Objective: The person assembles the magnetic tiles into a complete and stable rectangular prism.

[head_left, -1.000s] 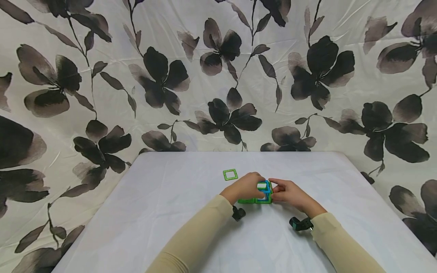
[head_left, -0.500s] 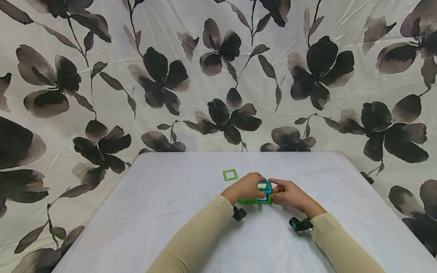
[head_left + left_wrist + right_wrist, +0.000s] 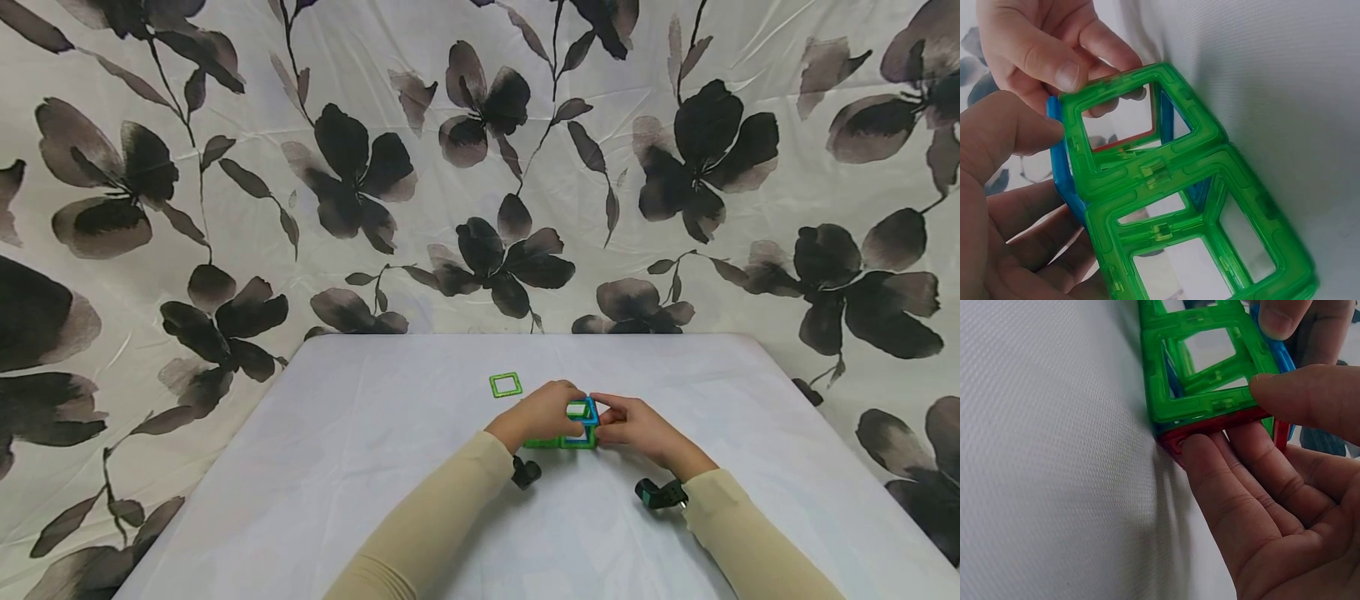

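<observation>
A small box of see-through magnetic tiles (image 3: 578, 443) stands on the table between both hands. Two green square tiles (image 3: 1157, 170) form its near side, in the left wrist view. My left hand (image 3: 542, 411) reaches over from the left and pinches a blue magnetic tile (image 3: 1067, 181) along the top, thumb on its near edge and fingers behind. From the right, my right hand (image 3: 647, 429) holds the box's end, its thumb at the green corner and its fingers against a red tile (image 3: 1225, 422). The left hand hides part of the box in the head view.
One loose green square tile (image 3: 508, 393) lies flat on the white table (image 3: 375, 433), behind and left of the box. A floral cloth (image 3: 480, 167) hangs behind the table's far edge. Black wrist cameras (image 3: 660, 493) sit close to the tabletop.
At the box's top right corner the blue tile has shifted slightly and now covers the green edge there. Both hands stay almost where they were.
</observation>
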`<state>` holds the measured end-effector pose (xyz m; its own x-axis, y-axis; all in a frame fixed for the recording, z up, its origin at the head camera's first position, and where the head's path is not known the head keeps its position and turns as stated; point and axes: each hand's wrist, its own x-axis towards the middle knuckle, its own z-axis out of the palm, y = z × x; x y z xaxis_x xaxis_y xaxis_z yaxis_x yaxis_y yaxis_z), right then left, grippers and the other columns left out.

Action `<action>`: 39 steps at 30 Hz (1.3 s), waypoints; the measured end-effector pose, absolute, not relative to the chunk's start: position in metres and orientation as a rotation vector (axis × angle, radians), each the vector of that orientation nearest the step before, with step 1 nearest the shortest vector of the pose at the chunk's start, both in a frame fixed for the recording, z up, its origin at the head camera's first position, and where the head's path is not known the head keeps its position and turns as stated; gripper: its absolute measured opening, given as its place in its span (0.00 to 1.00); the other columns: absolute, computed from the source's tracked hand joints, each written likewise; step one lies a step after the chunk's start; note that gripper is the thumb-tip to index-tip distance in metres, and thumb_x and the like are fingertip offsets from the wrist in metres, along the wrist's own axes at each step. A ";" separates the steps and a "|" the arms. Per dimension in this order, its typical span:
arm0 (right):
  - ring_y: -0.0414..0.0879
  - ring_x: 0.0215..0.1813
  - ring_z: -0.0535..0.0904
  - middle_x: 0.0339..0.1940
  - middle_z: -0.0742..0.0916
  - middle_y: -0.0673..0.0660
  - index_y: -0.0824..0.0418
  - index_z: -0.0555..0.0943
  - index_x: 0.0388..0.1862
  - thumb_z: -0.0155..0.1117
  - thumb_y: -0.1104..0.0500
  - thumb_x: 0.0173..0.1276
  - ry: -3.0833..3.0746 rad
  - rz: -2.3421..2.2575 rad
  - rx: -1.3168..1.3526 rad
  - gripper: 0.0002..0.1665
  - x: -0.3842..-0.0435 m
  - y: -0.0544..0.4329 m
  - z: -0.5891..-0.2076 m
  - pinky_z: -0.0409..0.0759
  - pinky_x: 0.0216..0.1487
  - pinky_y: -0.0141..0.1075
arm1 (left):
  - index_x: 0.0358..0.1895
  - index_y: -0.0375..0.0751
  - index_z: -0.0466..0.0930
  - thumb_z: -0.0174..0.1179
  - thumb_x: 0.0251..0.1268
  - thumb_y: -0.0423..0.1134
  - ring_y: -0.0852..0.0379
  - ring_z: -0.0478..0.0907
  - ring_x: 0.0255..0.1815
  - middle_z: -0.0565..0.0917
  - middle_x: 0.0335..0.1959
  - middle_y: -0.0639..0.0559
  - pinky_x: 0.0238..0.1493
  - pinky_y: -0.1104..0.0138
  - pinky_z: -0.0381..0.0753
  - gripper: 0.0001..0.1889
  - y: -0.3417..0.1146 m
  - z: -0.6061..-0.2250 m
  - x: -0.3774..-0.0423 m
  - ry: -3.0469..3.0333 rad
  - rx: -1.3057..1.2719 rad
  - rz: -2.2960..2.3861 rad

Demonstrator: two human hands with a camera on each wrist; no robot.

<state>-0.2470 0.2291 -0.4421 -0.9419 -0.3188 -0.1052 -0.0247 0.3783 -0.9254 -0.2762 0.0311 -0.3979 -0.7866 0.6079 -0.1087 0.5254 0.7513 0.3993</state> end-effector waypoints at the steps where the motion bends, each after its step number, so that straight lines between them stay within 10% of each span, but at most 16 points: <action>1: 0.45 0.41 0.80 0.44 0.83 0.63 0.65 0.59 0.75 0.64 0.65 0.64 2.377 -1.586 -0.305 0.42 -0.247 0.229 -0.442 0.84 0.48 0.39 | 0.67 0.46 0.72 0.65 0.60 0.45 0.59 0.72 0.60 0.74 0.66 0.51 0.64 0.66 0.72 0.30 0.031 -0.398 -0.276 2.720 0.891 0.520; 39: 0.46 0.41 0.79 0.42 0.83 0.57 0.61 0.61 0.75 0.66 0.60 0.64 2.438 -1.515 -0.229 0.42 -0.248 0.227 -0.445 0.82 0.46 0.37 | 0.66 0.41 0.72 0.47 0.75 0.41 0.50 0.67 0.71 0.74 0.66 0.45 0.71 0.56 0.66 0.21 -0.017 -0.404 -0.317 2.834 0.783 0.603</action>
